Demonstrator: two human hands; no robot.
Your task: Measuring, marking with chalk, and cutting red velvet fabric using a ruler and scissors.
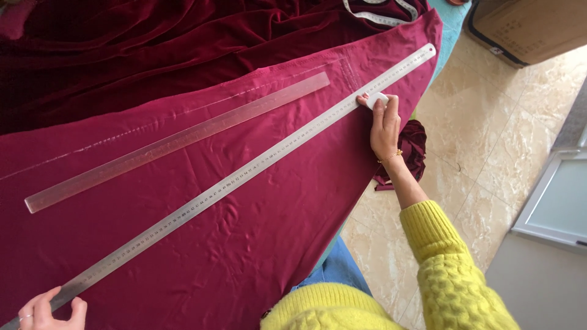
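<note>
A long metal ruler (244, 176) lies diagonally across a crimson cloth (257, 244) spread on the table. My left hand (52, 310) presses on the ruler's near end at the bottom left. My right hand (384, 125) holds a small white piece of chalk (376, 99) against the ruler's edge near its far end. A clear plastic ruler (177, 140) rests on the cloth, roughly parallel and further away. A faint chalk line runs along the cloth beyond it.
Dark red velvet (153, 43) is bunched at the back of the table. A white measuring tape (379, 15) lies at the far edge. A cardboard box (532, 27) stands on the tiled floor (477, 159), where a red cloth scrap (416, 146) lies.
</note>
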